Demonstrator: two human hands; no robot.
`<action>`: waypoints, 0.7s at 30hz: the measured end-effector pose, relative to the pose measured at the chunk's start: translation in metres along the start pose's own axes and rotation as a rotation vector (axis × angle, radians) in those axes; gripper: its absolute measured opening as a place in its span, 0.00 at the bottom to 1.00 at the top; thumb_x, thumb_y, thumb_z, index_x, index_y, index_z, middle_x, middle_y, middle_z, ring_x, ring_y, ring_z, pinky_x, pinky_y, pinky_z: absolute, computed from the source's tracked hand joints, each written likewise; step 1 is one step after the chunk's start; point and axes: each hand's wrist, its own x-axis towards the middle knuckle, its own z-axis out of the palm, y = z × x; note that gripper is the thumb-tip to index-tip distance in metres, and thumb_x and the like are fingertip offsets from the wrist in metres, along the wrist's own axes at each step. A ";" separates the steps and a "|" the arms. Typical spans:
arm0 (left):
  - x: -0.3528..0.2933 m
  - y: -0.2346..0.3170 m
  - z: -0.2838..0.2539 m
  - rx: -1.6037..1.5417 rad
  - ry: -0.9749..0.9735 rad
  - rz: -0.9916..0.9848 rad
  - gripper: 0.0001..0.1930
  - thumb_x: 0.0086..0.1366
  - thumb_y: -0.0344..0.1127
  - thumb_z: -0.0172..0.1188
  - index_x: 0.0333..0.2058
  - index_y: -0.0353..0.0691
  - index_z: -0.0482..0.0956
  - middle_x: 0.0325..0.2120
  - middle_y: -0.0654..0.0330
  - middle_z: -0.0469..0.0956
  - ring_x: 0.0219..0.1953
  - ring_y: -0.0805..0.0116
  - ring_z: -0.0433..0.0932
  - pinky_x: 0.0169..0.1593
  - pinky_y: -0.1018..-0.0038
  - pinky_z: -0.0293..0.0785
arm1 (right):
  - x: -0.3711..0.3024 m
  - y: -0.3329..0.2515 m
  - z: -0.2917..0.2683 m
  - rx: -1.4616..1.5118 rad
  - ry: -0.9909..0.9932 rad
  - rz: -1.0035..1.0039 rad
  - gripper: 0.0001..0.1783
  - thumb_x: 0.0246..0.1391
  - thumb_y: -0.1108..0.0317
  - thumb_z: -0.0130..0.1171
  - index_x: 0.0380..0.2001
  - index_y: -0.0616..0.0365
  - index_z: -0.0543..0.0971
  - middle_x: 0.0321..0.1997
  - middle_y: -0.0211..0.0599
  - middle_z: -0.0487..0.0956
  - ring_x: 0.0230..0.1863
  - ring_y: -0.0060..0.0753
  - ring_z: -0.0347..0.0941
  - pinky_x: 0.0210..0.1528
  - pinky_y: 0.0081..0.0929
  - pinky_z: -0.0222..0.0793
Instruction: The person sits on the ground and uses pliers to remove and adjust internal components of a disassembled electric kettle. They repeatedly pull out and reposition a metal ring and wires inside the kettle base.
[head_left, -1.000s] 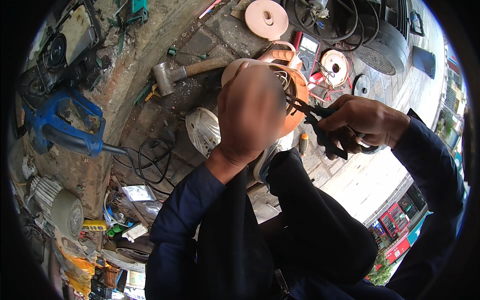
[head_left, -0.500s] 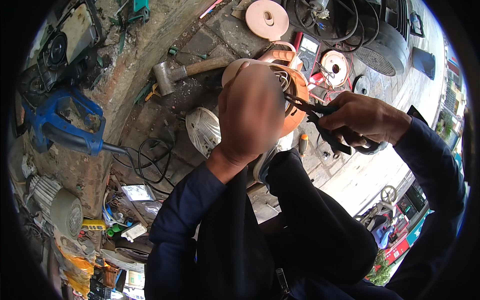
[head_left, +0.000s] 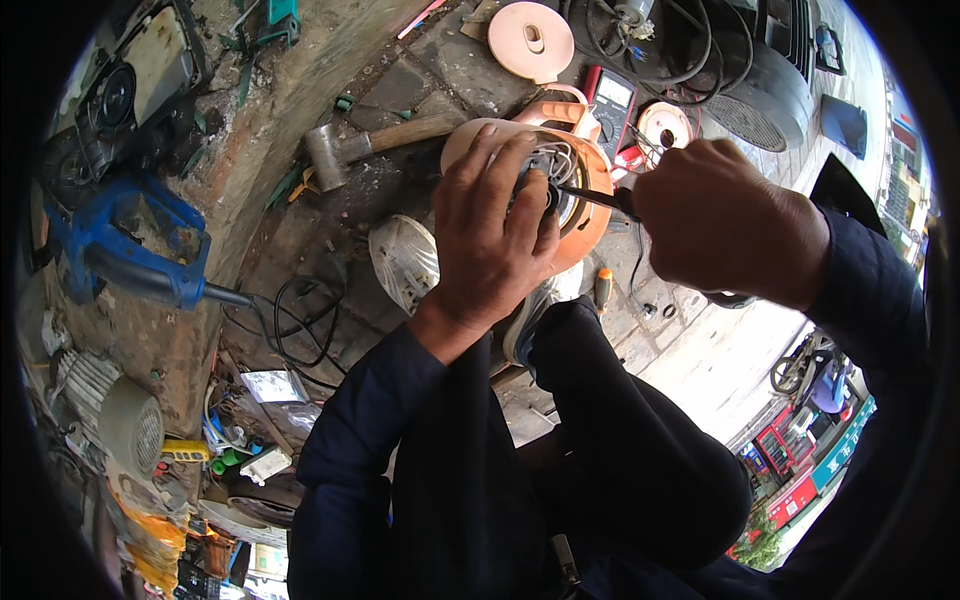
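Note:
An orange and pale pink plastic appliance body (head_left: 592, 228) with a looped handle stands on the ground before my knees, its open side showing wires and a dark round part (head_left: 546, 193). My left hand (head_left: 490, 220) lies over this body, fingers bent across its opening and gripping it beside the dark part. My right hand (head_left: 730, 220) is closed around a pair of pliers (head_left: 600, 198). Their dark jaws reach left into the opening, close to my left fingertips. The back of my right hand hides most of the handles.
Behind the body lie a pink lid (head_left: 515, 60), a red multimeter (head_left: 610, 100) and a round orange-pink part (head_left: 665, 128). A hammer (head_left: 370, 148) and a blue power tool (head_left: 140, 240) are on the left. A screwdriver (head_left: 603, 288) lies near my knee, a large motor (head_left: 760, 100) far right.
My right hand has turned over and moved up slightly, so the pliers now point edge-on into the opening and their jaws look closed. My left hand stays on the body.

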 end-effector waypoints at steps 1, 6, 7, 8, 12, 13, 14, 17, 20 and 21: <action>0.000 0.000 0.000 -0.004 0.004 0.000 0.25 0.52 0.29 0.78 0.51 0.38 0.84 0.65 0.47 0.77 0.70 0.38 0.74 0.70 0.47 0.72 | 0.001 0.002 -0.002 0.074 -0.112 0.096 0.09 0.55 0.72 0.61 0.28 0.68 0.85 0.26 0.56 0.85 0.34 0.53 0.88 0.48 0.45 0.83; 0.000 0.001 0.000 -0.020 0.007 0.003 0.25 0.52 0.29 0.77 0.51 0.37 0.85 0.65 0.47 0.78 0.71 0.38 0.74 0.70 0.47 0.71 | 0.011 0.020 0.008 0.706 -0.530 0.565 0.17 0.71 0.66 0.63 0.34 0.74 0.84 0.26 0.47 0.86 0.20 0.35 0.86 0.26 0.32 0.83; 0.000 0.001 0.000 -0.028 0.009 0.002 0.25 0.52 0.29 0.77 0.51 0.37 0.85 0.65 0.47 0.78 0.71 0.38 0.74 0.70 0.46 0.71 | 0.009 0.024 0.014 0.818 -0.527 0.620 0.18 0.72 0.65 0.63 0.34 0.74 0.84 0.25 0.45 0.86 0.18 0.34 0.85 0.22 0.31 0.82; 0.001 0.001 0.000 -0.019 0.007 0.000 0.25 0.52 0.29 0.77 0.51 0.37 0.85 0.65 0.47 0.78 0.71 0.38 0.74 0.70 0.46 0.71 | 0.007 0.028 0.019 0.949 -0.511 0.587 0.18 0.73 0.66 0.63 0.34 0.74 0.83 0.25 0.45 0.86 0.17 0.34 0.84 0.20 0.30 0.81; 0.000 0.001 -0.001 -0.012 -0.003 -0.008 0.24 0.52 0.29 0.77 0.50 0.36 0.85 0.65 0.48 0.78 0.71 0.38 0.74 0.71 0.47 0.71 | 0.000 0.036 0.041 1.334 -0.488 0.573 0.18 0.75 0.67 0.59 0.35 0.75 0.84 0.29 0.48 0.89 0.17 0.32 0.82 0.16 0.26 0.73; 0.001 0.002 -0.001 -0.019 -0.005 -0.011 0.24 0.52 0.29 0.77 0.50 0.36 0.85 0.65 0.48 0.78 0.71 0.38 0.74 0.71 0.47 0.71 | -0.001 0.036 0.044 1.388 -0.493 0.560 0.18 0.75 0.67 0.58 0.35 0.74 0.84 0.29 0.48 0.89 0.16 0.32 0.81 0.15 0.26 0.73; 0.001 0.002 -0.001 -0.014 -0.007 -0.009 0.24 0.52 0.29 0.77 0.50 0.36 0.85 0.65 0.48 0.78 0.71 0.38 0.74 0.71 0.47 0.71 | -0.001 0.036 0.045 1.431 -0.490 0.555 0.18 0.76 0.67 0.58 0.35 0.73 0.84 0.28 0.48 0.89 0.15 0.31 0.80 0.15 0.26 0.72; 0.001 0.002 -0.001 -0.005 -0.011 -0.009 0.24 0.53 0.29 0.76 0.50 0.36 0.86 0.65 0.48 0.78 0.71 0.38 0.73 0.71 0.47 0.71 | -0.003 0.033 0.046 1.548 -0.464 0.568 0.17 0.76 0.69 0.58 0.33 0.71 0.83 0.24 0.47 0.85 0.14 0.32 0.79 0.14 0.28 0.70; 0.002 0.003 -0.002 0.008 -0.012 -0.006 0.23 0.53 0.29 0.76 0.50 0.36 0.86 0.65 0.48 0.78 0.71 0.38 0.73 0.71 0.47 0.71 | -0.003 0.029 0.045 1.627 -0.442 0.572 0.17 0.76 0.70 0.58 0.34 0.73 0.82 0.21 0.47 0.83 0.12 0.33 0.77 0.14 0.28 0.70; 0.002 0.003 -0.002 0.015 -0.014 -0.003 0.23 0.53 0.29 0.76 0.50 0.36 0.86 0.65 0.48 0.78 0.71 0.38 0.73 0.71 0.47 0.71 | -0.004 0.029 0.045 1.638 -0.441 0.569 0.17 0.76 0.70 0.58 0.34 0.74 0.83 0.20 0.46 0.82 0.12 0.33 0.77 0.14 0.28 0.69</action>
